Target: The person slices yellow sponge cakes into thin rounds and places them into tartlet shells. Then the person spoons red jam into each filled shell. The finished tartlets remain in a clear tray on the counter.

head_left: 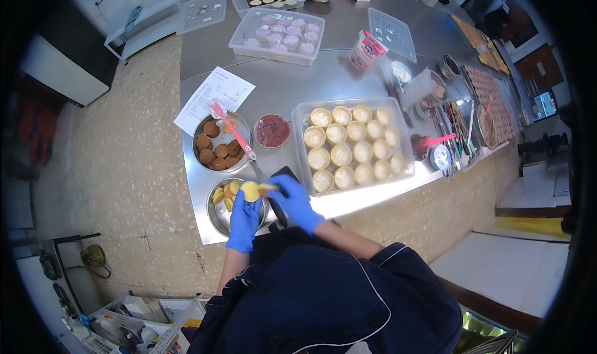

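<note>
At a steel counter [273, 87], the grip of your left hand [244, 220] holds a round yellow disc [250, 191] by a steel bowl [216, 222] of similar pieces; your right hand's [295, 202] grip pinches a second disc [267, 187] just beside it. Filled pale cups [356, 131] stand in a clear tub [298, 142] to the right. Speckled floor [149, 136] surrounds the counter; a white rack [146, 32] stands beyond, left.

Print on the white sheet [219, 90] is illegible.
</note>
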Demonstrator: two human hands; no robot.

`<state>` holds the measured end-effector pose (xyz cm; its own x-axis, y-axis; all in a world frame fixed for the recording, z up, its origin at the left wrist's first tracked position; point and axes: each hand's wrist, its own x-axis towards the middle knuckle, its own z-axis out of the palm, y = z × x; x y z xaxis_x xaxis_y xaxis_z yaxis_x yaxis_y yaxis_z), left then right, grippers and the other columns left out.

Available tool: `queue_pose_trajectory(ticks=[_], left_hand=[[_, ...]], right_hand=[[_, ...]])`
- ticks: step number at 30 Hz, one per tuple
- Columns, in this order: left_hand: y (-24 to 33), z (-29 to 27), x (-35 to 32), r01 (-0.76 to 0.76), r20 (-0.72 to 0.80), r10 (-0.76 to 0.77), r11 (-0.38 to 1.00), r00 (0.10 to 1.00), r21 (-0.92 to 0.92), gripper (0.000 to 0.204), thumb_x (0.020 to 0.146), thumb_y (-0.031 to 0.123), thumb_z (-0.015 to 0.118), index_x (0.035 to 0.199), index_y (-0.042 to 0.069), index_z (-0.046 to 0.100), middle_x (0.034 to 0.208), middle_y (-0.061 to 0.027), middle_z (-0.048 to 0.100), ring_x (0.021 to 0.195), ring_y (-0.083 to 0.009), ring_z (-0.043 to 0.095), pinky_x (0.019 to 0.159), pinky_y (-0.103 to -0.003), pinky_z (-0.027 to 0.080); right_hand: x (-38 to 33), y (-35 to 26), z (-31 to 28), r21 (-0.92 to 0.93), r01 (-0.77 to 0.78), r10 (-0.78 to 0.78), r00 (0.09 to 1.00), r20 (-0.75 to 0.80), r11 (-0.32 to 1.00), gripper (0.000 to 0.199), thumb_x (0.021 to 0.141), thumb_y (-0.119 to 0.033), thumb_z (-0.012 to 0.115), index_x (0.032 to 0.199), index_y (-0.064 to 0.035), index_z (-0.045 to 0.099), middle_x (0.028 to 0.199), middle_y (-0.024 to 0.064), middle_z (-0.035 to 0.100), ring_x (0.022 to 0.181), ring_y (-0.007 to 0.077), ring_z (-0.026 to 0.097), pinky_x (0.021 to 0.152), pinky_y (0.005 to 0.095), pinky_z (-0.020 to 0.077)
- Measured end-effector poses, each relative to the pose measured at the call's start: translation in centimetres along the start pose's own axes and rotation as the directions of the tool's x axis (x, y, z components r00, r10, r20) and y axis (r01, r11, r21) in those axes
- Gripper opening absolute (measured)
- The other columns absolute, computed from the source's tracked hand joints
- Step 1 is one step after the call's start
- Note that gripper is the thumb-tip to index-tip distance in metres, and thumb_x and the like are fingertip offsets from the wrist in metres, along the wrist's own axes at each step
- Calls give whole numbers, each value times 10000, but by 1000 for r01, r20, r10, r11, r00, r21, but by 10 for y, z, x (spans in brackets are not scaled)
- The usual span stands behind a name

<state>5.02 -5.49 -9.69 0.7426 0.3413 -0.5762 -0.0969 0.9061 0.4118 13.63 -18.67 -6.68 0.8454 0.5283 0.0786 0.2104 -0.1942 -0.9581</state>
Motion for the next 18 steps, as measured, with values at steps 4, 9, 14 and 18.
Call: queue_pose_trajectory(ticks=[4,9,14,18], left_hand=[[-13,12,-6,-28,-82,25,999,996,-36,381,928,221,443,1261,41,405,1246,-97,483,1163,-233,460,996,-390,381],[-27,23,-19,-39,-58,32,989,998,-141,367,918,198,441,1245,31,430,1244,-97,490,1156,-244,467,998,-406,373],[-44,35,-23,-60,-129,42,988,991,-141,387,901,179,465,1249,15,420,1271,-127,470,1187,-241,445,1003,-375,373],[-56,51,-23,-87,-75,82,995,994,-54,370,897,159,476,1225,-7,428,1242,-131,483,1157,-240,469,992,-361,387]], right_hand=[[48,51,-76,131,-193,229,900,-370,972,276,728,-114,700,870,-61,469,666,3,479,587,84,448,540,248,412],[99,106,-125,-172,-304,214,888,-406,937,278,712,-154,710,824,-63,473,653,50,508,576,198,514,549,324,442],[109,115,-112,-754,30,-42,999,4,657,144,719,-206,656,814,-155,560,800,57,557,788,225,511,713,393,335],[110,84,-122,-780,170,-207,977,53,602,204,749,-222,639,935,-153,593,960,68,529,859,241,501,739,402,351]])
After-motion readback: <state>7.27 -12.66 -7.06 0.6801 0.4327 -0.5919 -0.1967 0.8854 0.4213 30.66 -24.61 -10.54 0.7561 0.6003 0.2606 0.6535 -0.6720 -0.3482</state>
